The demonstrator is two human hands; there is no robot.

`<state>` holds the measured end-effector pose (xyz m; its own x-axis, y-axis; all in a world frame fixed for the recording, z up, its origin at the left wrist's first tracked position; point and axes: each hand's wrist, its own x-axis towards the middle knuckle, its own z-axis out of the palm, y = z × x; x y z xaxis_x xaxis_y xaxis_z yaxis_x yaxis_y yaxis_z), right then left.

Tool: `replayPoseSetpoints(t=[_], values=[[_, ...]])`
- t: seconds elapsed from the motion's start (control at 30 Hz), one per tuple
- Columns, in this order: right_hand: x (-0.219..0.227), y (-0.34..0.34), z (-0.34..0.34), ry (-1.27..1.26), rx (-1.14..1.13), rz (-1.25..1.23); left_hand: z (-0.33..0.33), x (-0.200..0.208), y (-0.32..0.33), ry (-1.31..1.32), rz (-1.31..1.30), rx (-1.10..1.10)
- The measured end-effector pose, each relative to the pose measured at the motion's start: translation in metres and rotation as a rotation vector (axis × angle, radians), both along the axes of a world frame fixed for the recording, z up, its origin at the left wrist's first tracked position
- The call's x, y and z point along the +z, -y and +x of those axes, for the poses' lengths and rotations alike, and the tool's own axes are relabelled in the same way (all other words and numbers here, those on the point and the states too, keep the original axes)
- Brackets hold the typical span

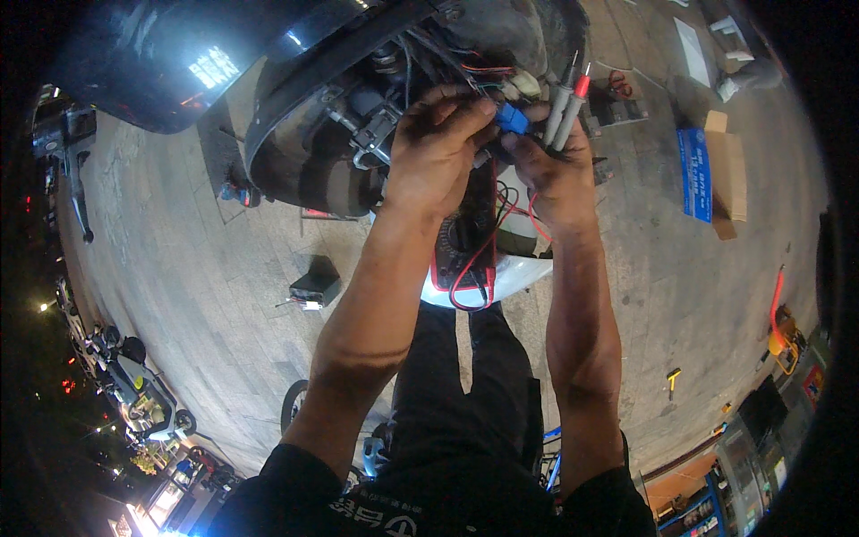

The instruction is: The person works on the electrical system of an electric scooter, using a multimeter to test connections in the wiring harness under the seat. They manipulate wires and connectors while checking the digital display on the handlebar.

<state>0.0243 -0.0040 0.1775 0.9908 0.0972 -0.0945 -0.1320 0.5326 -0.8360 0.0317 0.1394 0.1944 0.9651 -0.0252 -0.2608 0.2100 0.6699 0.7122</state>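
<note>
A small blue plastic connector (512,118) sits between my two hands, in front of a vehicle's exposed wiring. The thumb and fingers of my right hand (557,174) close on it. That hand also holds two multimeter probes (562,112), grey with one red collar, tips pointing up and away. My left hand (434,152) is closed in a pinch at the connector's left end; its fingers hide what lies in them. Below the hands a black multimeter (463,234) with a red edge rests on a pale surface, its red lead (483,255) looping over it.
Dark bodywork (206,54) and bundled wires (434,58) fill the far side. On the paving lie a black box-shaped part (315,285), an open blue cardboard box (696,174), a yellow-headed tool (673,383) and red-handled pliers (619,85). Parked scooters (139,389) line the left.
</note>
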Motion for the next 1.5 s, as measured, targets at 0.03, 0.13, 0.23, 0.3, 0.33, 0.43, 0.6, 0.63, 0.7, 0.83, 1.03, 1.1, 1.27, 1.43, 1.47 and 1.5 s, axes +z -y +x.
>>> replayPoseSetpoints(t=[0.03,0.13,0.23,0.3,0.33,0.43,0.6,0.63,0.7,0.83,1.03,1.1,1.27,1.43,1.47,1.5], values=[[0.000,-0.002,0.000,-0.011,-0.019,0.001,0.000,0.000,0.000,-0.007,0.012,0.006],[0.000,-0.004,-0.001,-0.003,-0.039,-0.058,-0.001,-0.002,-0.001,0.025,-0.001,0.005],[-0.001,-0.005,0.000,0.022,-0.046,-0.083,-0.002,-0.004,-0.002,0.022,-0.021,0.003],[-0.003,-0.006,-0.001,0.037,-0.049,-0.089,-0.003,-0.005,-0.001,0.020,-0.057,0.045],[-0.004,-0.006,-0.001,0.044,-0.049,-0.098,-0.003,-0.005,-0.001,0.014,-0.073,0.068],[-0.006,-0.006,-0.004,0.042,-0.044,-0.147,-0.005,-0.006,-0.002,0.024,-0.074,0.064],[-0.003,0.005,-0.010,-0.078,-0.002,-0.084,-0.004,-0.007,-0.008,0.027,-0.064,-0.060],[-0.003,0.007,-0.010,-0.096,0.026,-0.102,-0.004,-0.007,-0.009,0.053,-0.070,-0.084],[-0.001,0.010,-0.009,-0.102,0.059,-0.156,-0.004,-0.009,-0.010,0.046,-0.060,-0.077],[-0.001,0.008,-0.007,0.004,0.025,-0.291,-0.003,-0.012,-0.010,0.103,-0.057,-0.066],[-0.004,0.004,-0.005,0.058,0.056,-0.213,-0.009,-0.010,0.001,0.044,0.086,0.031],[-0.007,0.001,-0.005,0.096,0.044,-0.200,-0.013,-0.006,0.005,0.022,0.094,0.073],[-0.011,-0.004,-0.007,0.112,-0.003,-0.113,-0.014,0.001,0.012,0.005,0.125,0.086],[-0.011,-0.005,-0.006,0.144,-0.055,-0.252,-0.015,0.002,0.016,0.025,0.183,0.108],[-0.011,-0.005,-0.005,0.145,-0.055,-0.270,-0.016,0.002,0.017,0.030,0.197,0.111],[-0.010,-0.004,-0.005,0.170,-0.073,-0.317,-0.018,0.001,0.018,0.035,0.210,0.114]])
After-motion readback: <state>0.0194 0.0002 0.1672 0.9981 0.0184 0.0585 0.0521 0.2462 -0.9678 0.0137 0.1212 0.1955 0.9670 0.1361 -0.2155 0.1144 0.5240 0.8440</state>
